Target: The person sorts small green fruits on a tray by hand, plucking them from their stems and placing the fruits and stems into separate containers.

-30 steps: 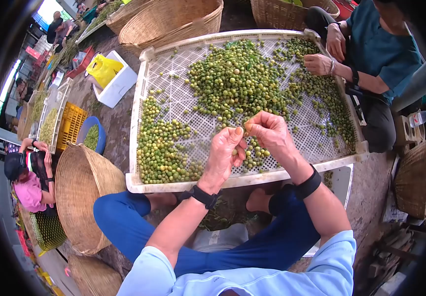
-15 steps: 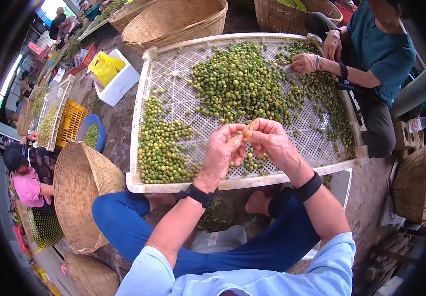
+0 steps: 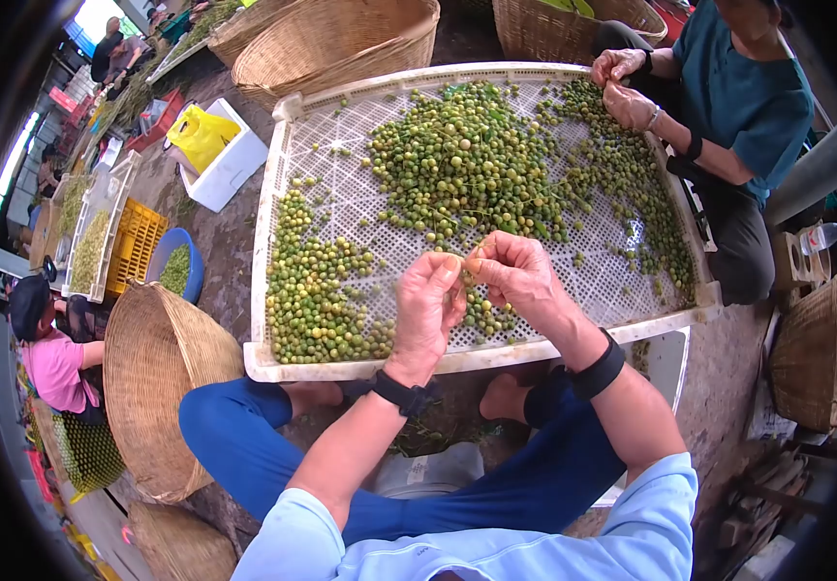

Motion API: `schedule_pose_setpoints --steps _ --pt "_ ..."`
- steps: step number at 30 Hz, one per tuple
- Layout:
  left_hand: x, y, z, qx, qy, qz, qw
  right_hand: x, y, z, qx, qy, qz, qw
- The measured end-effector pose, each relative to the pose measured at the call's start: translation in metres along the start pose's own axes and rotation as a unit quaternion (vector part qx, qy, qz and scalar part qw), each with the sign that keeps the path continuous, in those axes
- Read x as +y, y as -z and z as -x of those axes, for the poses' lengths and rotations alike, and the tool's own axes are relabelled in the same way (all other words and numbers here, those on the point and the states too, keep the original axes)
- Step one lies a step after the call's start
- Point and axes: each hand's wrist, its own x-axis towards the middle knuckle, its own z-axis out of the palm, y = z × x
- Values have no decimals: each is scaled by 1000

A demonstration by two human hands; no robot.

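Note:
Both my hands are raised above the near edge of a white perforated tray [image 3: 380, 250], their fingertips close together. My left hand [image 3: 426, 302] is closed, thumb pressed to the fingers. My right hand [image 3: 518, 278] is pinched around something small, perhaps a thin stem; what either hand holds is too small to name. Small round green and yellowish fruits lie on the tray: a large heap [image 3: 467, 160] in the middle, a looser group [image 3: 317, 290] at the near left, and more [image 3: 622, 165] along the right side.
A co-worker in a teal shirt [image 3: 758, 102] sits at the tray's far right corner, both hands over the fruit. Large woven baskets [image 3: 341, 44] stand behind the tray; another basket [image 3: 152, 387] is at the left, near a blue basin [image 3: 191, 247] and a white foam box [image 3: 230, 169].
My hands have shifted slightly left, and my left hand is turned more upright. The co-worker's hands have moved up off the fruit and come together.

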Motion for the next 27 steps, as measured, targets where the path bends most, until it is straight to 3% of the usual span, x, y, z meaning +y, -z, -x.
schedule_pose_setpoints --steps 2,6,16,23,27 --pt "1 1 -2 60 -125 -152 979 0 -3 3 7 2 36 999" --pt "6 3 -5 40 -28 -61 997 -1 -2 5 9 1 -7 1000" --pt "15 0 -2 -63 66 -17 996 -10 -1 5 -22 -22 -25 999" --pt "19 2 -2 -46 23 -66 997 -7 4 2 -19 -41 76 996" --pt "14 5 -4 -25 -42 -157 986 -5 4 2 -35 -60 54 996"
